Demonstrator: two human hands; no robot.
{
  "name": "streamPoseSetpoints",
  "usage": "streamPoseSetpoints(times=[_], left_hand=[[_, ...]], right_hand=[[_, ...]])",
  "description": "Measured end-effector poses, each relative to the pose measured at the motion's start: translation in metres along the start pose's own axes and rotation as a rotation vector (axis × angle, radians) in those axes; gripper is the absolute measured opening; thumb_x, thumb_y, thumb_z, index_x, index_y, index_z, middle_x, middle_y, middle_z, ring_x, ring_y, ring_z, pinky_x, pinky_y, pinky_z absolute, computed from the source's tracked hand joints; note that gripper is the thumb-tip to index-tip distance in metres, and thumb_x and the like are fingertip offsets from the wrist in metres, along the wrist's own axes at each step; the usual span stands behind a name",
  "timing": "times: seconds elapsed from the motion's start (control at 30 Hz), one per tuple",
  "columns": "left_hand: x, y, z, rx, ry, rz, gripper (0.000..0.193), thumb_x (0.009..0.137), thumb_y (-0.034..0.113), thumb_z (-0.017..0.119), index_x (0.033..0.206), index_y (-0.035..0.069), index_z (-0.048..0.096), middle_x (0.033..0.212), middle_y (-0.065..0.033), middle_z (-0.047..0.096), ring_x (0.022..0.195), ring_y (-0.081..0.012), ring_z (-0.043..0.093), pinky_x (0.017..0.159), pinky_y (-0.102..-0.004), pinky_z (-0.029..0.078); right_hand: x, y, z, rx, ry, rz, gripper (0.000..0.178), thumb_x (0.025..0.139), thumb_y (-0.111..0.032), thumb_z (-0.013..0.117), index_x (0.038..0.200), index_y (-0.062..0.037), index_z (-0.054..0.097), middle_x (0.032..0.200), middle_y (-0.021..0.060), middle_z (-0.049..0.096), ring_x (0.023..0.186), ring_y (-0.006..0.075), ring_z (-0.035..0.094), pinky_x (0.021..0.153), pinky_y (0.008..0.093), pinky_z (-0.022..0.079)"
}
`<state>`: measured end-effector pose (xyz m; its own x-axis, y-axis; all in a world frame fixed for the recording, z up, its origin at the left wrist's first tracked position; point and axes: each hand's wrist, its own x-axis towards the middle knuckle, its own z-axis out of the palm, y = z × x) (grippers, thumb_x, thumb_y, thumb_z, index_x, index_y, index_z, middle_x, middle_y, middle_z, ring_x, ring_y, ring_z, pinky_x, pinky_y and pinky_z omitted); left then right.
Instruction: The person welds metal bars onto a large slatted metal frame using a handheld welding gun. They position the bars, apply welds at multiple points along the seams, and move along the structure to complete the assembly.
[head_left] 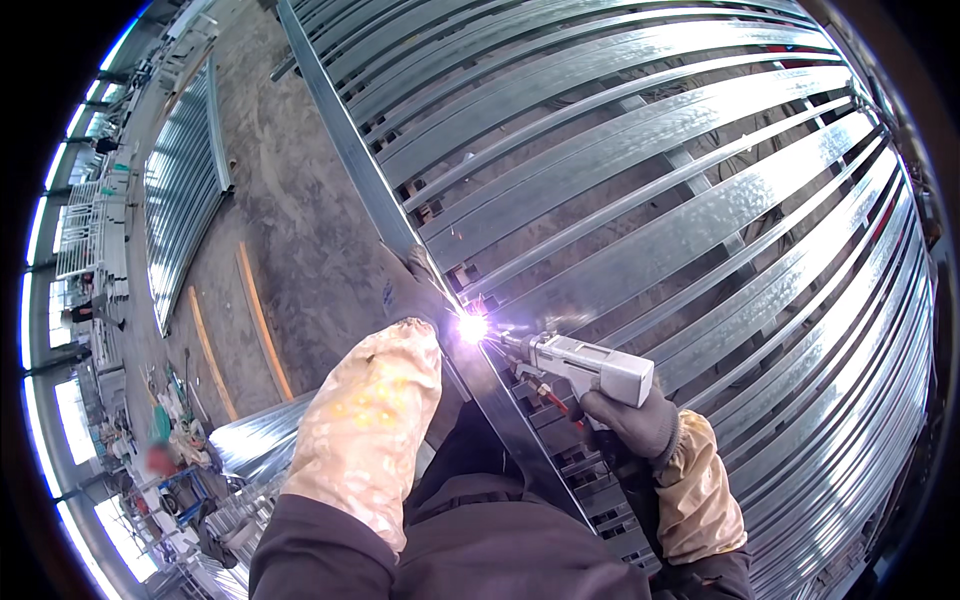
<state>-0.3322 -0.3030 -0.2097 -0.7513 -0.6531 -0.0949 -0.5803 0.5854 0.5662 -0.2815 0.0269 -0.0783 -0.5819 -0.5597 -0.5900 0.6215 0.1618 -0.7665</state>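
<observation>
A bright welding spark glows on the long metal edge rail (345, 150) of a large frame of slats. My right hand (640, 422), in a dark grey glove, is closed round the grip of a silver handheld welding gun (598, 368). The gun's nozzle points left into the spark. My left hand (412, 292), gloved too, grips the edge rail just beyond the glow, its fingers over the metal; part of it is hidden behind my tan sleeve cover (370, 410). Shiny metal slats (560, 215) run off from the rail to the right.
Another slatted metal panel (190, 190) lies on the concrete floor (300, 190) at the far left. Two wooden strips (262, 320) lie nearer. Left of me are stacked metal sheets (255, 435) and cluttered tools. A person (88, 312) stands by the windows.
</observation>
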Motion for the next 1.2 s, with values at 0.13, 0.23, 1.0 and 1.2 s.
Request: streamPoseSetpoints(times=[0.13, 0.23, 1.0, 1.2], left_hand=[[0.000, -0.001, 0.001, -0.001, 0.008, 0.003, 0.070, 0.107, 0.039, 0.046, 0.155, -0.007, 0.026, 0.148, -0.0328, 0.048, 0.134, -0.0447, 0.051, 0.110, -0.0457, 0.043], [-0.001, -0.001, 0.002, -0.015, 0.010, 0.005, 0.069, 0.107, 0.039, 0.046, 0.155, -0.007, 0.026, 0.147, -0.0328, 0.049, 0.134, -0.0444, 0.052, 0.109, -0.0455, 0.044], [0.003, -0.007, 0.010, -0.033, 0.076, 0.026, 0.060, 0.108, 0.033, 0.050, 0.149, -0.008, 0.037, 0.135, -0.0298, 0.059, 0.123, -0.0405, 0.061, 0.104, -0.0426, 0.047], [0.000, -0.011, 0.007, -0.049, 0.059, 0.001, 0.063, 0.107, 0.035, 0.050, 0.151, -0.009, 0.035, 0.139, -0.0310, 0.056, 0.127, -0.0410, 0.058, 0.106, -0.0427, 0.046]], right_hand=[[-0.002, -0.001, 0.000, -0.014, 0.001, -0.032, 0.041, 0.095, -0.009, 0.062, 0.134, 0.0031, 0.056, 0.087, 0.0109, 0.072, 0.063, 0.0152, 0.068, 0.056, 0.0286, 0.056], [-0.005, -0.008, 0.002, -0.068, 0.031, -0.018, 0.034, 0.094, -0.014, 0.064, 0.124, 0.0008, 0.064, 0.085, 0.0038, 0.071, 0.078, 0.0109, 0.066, 0.072, 0.0282, 0.054], [-0.011, 0.002, -0.001, -0.014, 0.021, 0.063, 0.045, 0.097, -0.014, 0.062, 0.139, 0.0002, 0.054, 0.087, 0.0079, 0.070, 0.062, 0.0125, 0.066, 0.056, 0.0268, 0.054], [-0.015, 0.001, 0.002, -0.044, 0.045, 0.128, 0.030, 0.095, -0.025, 0.064, 0.113, -0.0006, 0.067, 0.080, 0.0047, 0.068, 0.066, 0.0121, 0.065, 0.061, 0.0275, 0.053]])
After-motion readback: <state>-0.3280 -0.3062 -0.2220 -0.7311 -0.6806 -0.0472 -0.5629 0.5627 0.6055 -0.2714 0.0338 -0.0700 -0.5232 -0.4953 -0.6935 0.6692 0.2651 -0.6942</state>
